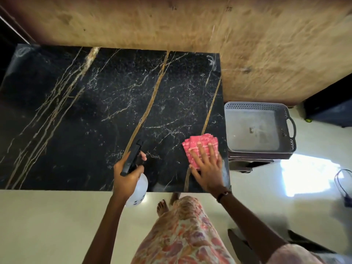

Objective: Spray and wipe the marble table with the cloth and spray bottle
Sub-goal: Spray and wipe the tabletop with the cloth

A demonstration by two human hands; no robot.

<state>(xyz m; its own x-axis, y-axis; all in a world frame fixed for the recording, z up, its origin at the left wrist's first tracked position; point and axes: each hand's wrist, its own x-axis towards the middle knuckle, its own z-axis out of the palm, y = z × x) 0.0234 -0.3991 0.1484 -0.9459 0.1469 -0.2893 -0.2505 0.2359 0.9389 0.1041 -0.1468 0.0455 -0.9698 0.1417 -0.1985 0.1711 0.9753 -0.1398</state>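
The black marble table [99,111] with gold and white veins fills the left and middle of the view. My left hand [126,178] grips a spray bottle [139,189] with a white body and a black head, held over the table's near edge with the nozzle pointing away from me. My right hand [206,168] lies flat with spread fingers on a folded pink checked cloth [196,144], pressing it onto the table near its right front corner.
A grey plastic basket [255,126] with a handle sits on a dark stand just right of the table. A tan textured wall [190,25] runs behind the table. Pale floor [47,225] lies in front, with my foot and patterned skirt below the table edge.
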